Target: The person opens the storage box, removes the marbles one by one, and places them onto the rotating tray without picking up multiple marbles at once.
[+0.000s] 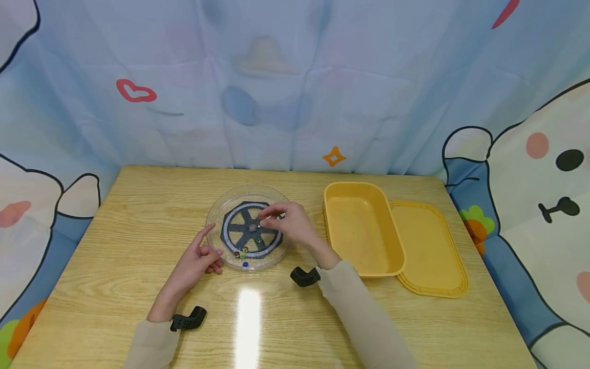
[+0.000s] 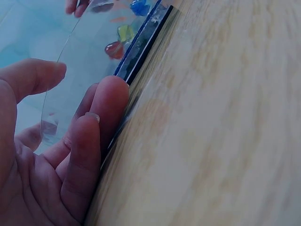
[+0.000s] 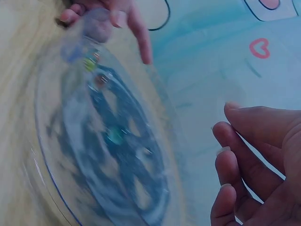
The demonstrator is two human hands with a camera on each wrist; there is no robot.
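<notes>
A clear round plastic dish point(image 1: 234, 263) with a dark, six-spoked wheel shape point(image 1: 249, 228) inside rests on the table. Several small glass marbles lie in it, among them a blue marble point(image 1: 245, 264) near the front wall and a green marble point(image 3: 115, 135) among the spokes. My left hand point(image 1: 197, 260) holds the dish's left rim, thumb over the edge and fingers against the outer wall. Above the dish's right half is my right hand point(image 1: 292, 223), thumb and index tips close together, the other fingers loosely bent. In the right wrist view nothing shows between its fingertips point(image 3: 225, 133).
To the right of the dish stands a yellow rectangular container point(image 1: 364, 230), with a yellow lid point(image 1: 433, 248) flat beside it and partly under its edge. A patterned blue curtain point(image 1: 286, 102) hangs behind the wooden table point(image 1: 152, 205).
</notes>
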